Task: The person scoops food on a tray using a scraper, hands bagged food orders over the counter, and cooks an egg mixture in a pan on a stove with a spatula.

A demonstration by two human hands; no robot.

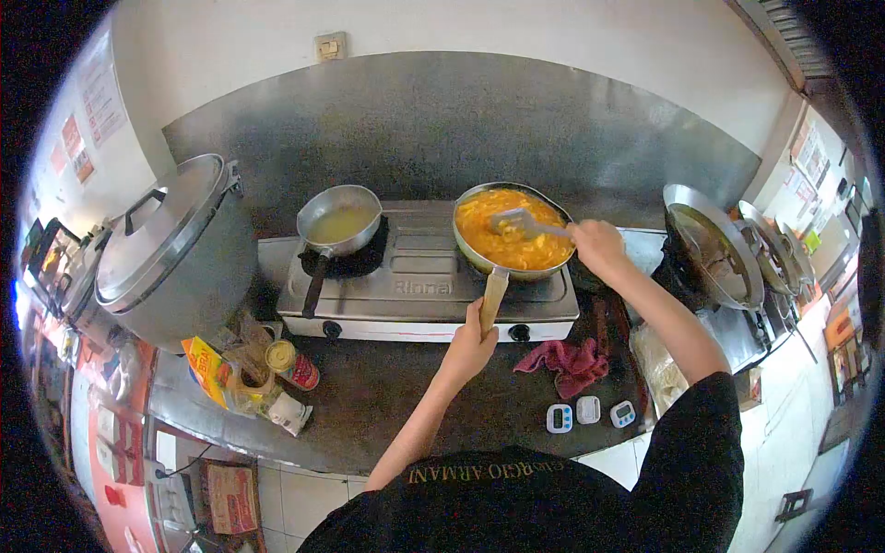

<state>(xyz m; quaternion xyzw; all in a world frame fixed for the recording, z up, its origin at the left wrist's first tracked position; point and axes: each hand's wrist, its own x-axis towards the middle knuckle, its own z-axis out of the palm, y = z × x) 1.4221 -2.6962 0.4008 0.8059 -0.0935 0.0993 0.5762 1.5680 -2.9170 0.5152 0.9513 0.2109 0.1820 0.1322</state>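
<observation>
My left hand (471,345) is closed round the pale handle (495,297) of a pan (462,241) on the right burner of the silver stove (423,267). Orange sauce with pale pieces (510,241) fills the pan. Over its right rim, my right hand (595,242) grips a grey spatula (527,221), whose head touches the food. On the left burner stands a smaller saucepan (339,241) holding yellowish liquid, its dark handle pointing toward the front.
A large lidded pot (189,267) stands at the left, near a can (293,365) and packets (208,370). A red cloth (570,361) and several small timers (560,418) lie at the front right. Large woks (714,247) stand farther right.
</observation>
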